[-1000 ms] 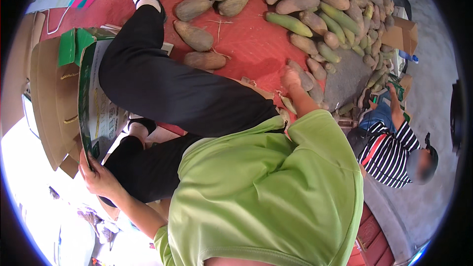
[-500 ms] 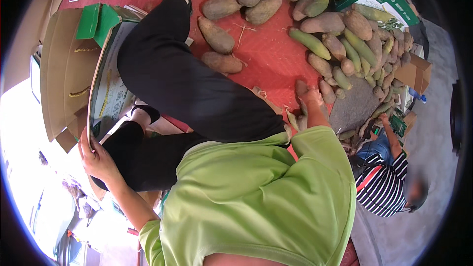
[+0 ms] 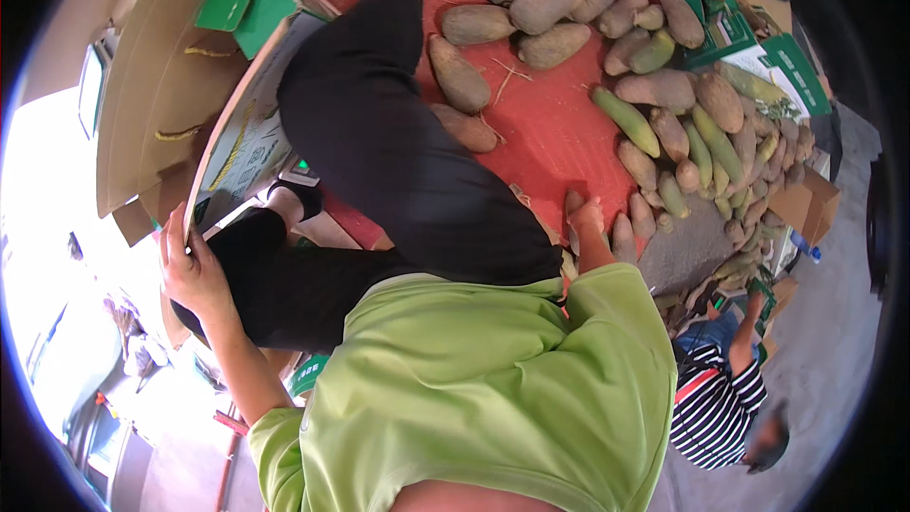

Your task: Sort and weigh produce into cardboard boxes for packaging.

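Observation:
On the left, my left hand (image 3: 196, 270) is closed on the edge of an open cardboard box (image 3: 142, 85) with green and white printed sides. The fingers wrap the upright panel beside my bent knee. My right hand (image 3: 588, 218) reaches down to the red floor covering (image 3: 550, 128), its fingers around a soil-covered radish (image 3: 572, 202). Only part of that radish shows; the hand and my leg hide the rest. Just right of this hand lie more radishes (image 3: 643, 216), brown with soil, some green.
A large heap of radishes (image 3: 711, 147) spreads to the right, with several loose ones (image 3: 555, 45) at the far side. Green and white cartons (image 3: 801, 71) stand behind the heap. At the lower right a person in a striped shirt (image 3: 716, 408) works beside the heap.
The view has shifted, so the floor, box and radishes appear farther right. My left hand keeps its hold on the box edge. My right hand stays low at the radish.

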Demonstrator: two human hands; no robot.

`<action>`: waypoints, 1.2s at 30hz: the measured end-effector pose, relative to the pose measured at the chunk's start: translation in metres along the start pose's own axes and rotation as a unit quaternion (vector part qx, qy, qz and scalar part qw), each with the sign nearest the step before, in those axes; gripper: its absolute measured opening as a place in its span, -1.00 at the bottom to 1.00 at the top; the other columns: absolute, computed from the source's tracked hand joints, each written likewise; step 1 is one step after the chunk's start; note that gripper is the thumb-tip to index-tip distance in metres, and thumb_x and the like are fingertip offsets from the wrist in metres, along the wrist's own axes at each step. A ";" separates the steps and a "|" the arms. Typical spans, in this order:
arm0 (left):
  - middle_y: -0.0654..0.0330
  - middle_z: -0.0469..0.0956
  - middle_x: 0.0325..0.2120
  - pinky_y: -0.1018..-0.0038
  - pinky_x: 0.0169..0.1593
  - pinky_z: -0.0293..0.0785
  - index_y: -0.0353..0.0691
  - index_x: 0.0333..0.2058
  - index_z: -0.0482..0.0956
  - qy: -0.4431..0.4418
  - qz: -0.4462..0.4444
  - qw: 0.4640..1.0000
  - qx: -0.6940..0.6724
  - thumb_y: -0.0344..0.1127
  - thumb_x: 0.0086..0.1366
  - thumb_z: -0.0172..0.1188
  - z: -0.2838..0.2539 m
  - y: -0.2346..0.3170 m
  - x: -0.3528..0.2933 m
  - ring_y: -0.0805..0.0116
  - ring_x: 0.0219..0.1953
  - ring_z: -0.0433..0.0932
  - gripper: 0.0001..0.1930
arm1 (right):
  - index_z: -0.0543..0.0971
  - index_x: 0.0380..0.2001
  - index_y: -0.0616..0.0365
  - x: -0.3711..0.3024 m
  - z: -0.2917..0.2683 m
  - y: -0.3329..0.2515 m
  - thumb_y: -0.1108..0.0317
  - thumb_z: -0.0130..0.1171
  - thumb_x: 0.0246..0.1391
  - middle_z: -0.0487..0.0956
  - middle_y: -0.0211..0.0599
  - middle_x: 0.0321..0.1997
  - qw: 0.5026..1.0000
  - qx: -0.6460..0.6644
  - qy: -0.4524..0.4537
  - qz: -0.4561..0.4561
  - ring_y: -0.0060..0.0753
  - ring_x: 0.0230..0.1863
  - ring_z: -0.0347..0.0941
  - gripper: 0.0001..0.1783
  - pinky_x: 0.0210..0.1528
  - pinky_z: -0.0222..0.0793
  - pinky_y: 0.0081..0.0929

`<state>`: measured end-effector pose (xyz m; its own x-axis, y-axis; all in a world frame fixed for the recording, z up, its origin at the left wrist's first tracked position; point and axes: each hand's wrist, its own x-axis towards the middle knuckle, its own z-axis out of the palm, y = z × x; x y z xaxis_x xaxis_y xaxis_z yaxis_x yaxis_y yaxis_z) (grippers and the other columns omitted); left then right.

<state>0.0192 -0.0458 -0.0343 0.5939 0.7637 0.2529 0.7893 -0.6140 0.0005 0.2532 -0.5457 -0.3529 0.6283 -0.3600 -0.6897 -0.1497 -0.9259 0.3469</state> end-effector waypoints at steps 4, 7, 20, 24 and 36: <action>0.13 0.59 -0.25 0.32 -0.10 0.48 -0.09 -0.15 0.58 0.001 0.011 1.000 0.005 -0.51 0.12 0.17 0.001 -0.003 0.000 0.15 -0.17 0.57 -0.70 | 0.29 0.06 0.02 -0.013 0.004 -0.002 -0.12 -0.04 0.11 0.40 -0.03 0.09 0.997 -0.031 0.010 -0.076 0.05 0.15 0.31 -0.42 0.10 0.30 -0.10; 0.15 0.59 -0.27 0.33 -0.12 0.48 -0.07 -0.15 0.58 0.010 0.031 0.999 0.015 -0.55 0.06 0.16 0.000 -0.006 -0.001 0.15 -0.17 0.56 -0.66 | 0.30 0.02 0.05 -0.016 0.003 -0.014 -0.14 -0.03 0.08 0.43 0.03 0.04 0.990 -0.045 0.023 -0.132 0.09 0.13 0.32 -0.41 0.10 0.29 -0.09; 0.32 0.59 -0.31 0.43 -0.23 0.50 -0.03 -0.24 0.59 0.045 0.006 0.999 -0.016 -0.54 -0.01 0.15 -0.003 -0.001 0.006 0.28 -0.26 0.58 -0.67 | 0.31 0.03 0.15 0.039 -0.041 -0.079 0.61 0.36 -0.33 0.46 -0.27 -0.07 0.845 0.359 -0.002 -0.396 -0.33 -0.01 0.41 -0.25 -0.03 0.38 -0.42; 0.34 0.60 -0.32 0.41 -0.25 0.50 -0.02 -0.25 0.59 0.049 0.006 0.999 -0.019 -0.50 0.01 0.14 -0.002 -0.007 0.003 0.31 -0.28 0.58 -0.71 | 0.27 0.04 0.21 -0.049 -0.134 -0.160 0.66 0.29 -0.27 0.44 -0.25 -0.05 0.742 0.447 0.012 -0.499 -0.34 -0.01 0.39 -0.29 0.05 0.34 -0.40; 0.36 0.59 -0.33 0.39 -0.23 0.49 -0.06 -0.28 0.58 0.066 0.035 0.997 -0.033 -0.45 0.01 0.13 0.001 -0.014 0.003 0.33 -0.27 0.57 -0.75 | 0.30 0.06 0.21 -0.335 -0.348 -0.276 0.53 0.35 -0.23 0.45 -0.18 0.01 0.457 0.438 0.090 -0.769 -0.30 0.01 0.41 -0.30 0.06 0.33 -0.39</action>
<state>0.0103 -0.0346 -0.0342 0.6176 0.6883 0.3806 0.7320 -0.6800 0.0419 0.3499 -0.1295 0.0036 0.5459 0.7356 0.4010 0.3751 0.2134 -0.9021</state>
